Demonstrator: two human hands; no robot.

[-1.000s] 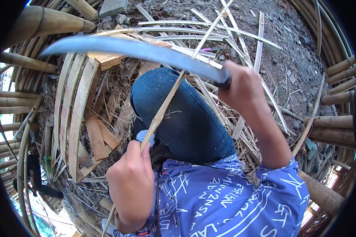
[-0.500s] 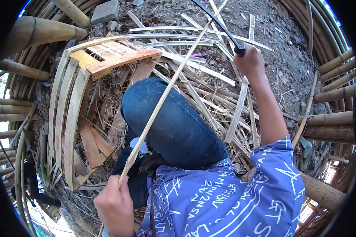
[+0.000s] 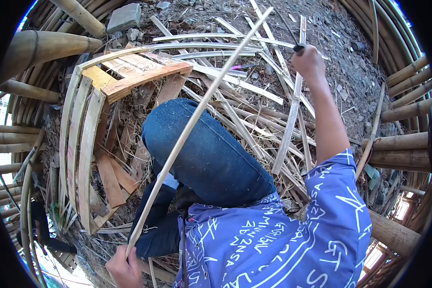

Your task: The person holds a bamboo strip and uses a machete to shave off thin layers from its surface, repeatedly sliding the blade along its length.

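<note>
My left hand (image 3: 125, 268) is closed round the lower end of a long bamboo strip (image 3: 192, 122), low on the left. The pale strip slants up across my bent knee (image 3: 201, 149), its far tip free in the air. At the upper right my right hand (image 3: 309, 66) grips the black handle (image 3: 298, 48) of a long-bladed knife. Seen nearly edge-on, its dark blade (image 3: 289, 30) looks thin and points up and away, apart from the strip. Split bamboo pieces (image 3: 288, 137) lie on the ground beneath my right arm.
A wooden crate (image 3: 144, 81) lies on its side left of my knee. Thick bamboo poles (image 3: 48, 48) jut in at the left, more poles (image 3: 398, 144) at the right. A grey block (image 3: 124, 18) sits at the top. Shavings and several strips cover the dirt.
The knife blade was crossing the strip near its far end; my right hand has moved it off to the right and turned it. My left hand has drawn the strip down and left.
</note>
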